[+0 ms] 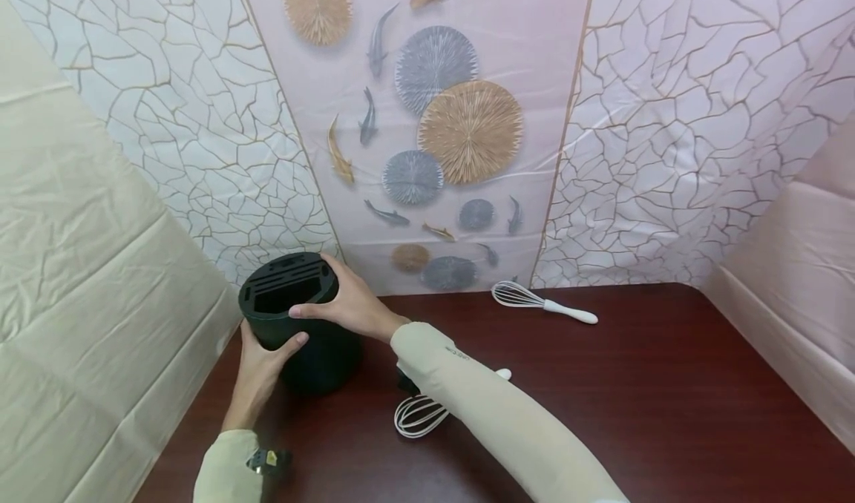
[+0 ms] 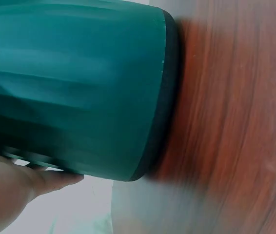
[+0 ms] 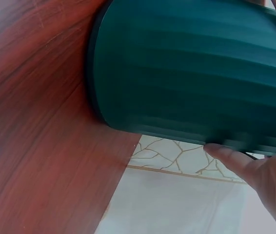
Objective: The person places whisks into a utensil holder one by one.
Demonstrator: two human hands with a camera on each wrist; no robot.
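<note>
**Dark green, ribbed, cylindrical holder (image 1: 323, 358) gripped from both sides**

The holder stands upright on the red-brown, wood-grained surface (image 1: 601, 399), its slotted black top facing up. The left hand (image 1: 260, 362) curves round the holder's near left side, fingers partly open to its width; the right hand (image 1: 347, 306) clasps the top's right edge, fingers likewise parted, thumb at the front.

Right of the holder lies a white wire whisk (image 1: 424, 415) (partly covered by the pale right sleeve (image 1: 508, 406)), near a small black object (image 1: 406, 382) too hidden to identify. A second white whisk with a smooth handle (image 1: 564, 309) lies well apart, farther right of the holder.
</note>
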